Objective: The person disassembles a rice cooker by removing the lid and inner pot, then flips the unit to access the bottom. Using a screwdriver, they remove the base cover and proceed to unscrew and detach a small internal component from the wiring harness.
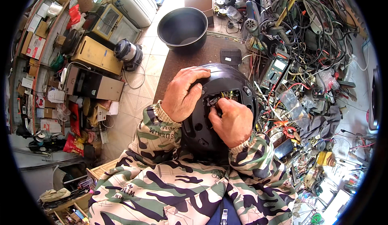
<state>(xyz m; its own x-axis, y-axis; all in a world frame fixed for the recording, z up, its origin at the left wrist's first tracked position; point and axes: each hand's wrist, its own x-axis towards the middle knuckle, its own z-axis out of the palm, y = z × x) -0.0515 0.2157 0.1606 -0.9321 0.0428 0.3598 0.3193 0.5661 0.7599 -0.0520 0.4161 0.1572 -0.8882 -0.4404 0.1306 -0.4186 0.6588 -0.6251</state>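
Observation:
A black, rounded appliance body (238,77) lies with a rectangular opening facing up, close in front of me. Wires and small parts (230,95) show inside that opening. My left hand (182,93) rests on the left side of the shell, fingers stretched along it and thumb apart from them. At the opening, my right hand (231,118) has its fingers pinched together against the inner parts. Whatever they grip is hidden by the fingers. Beyond the body, a black slotted cover (230,57) lies flat on the brown worktop (171,69).
A large black pot (182,44) stands at the worktop's far end, a cardboard box (202,6) behind it. To the right are a multimeter (276,69) and heaped cables (311,27). Boxed appliances (97,55) and packed shelves line the left, across a tiled floor (151,51).

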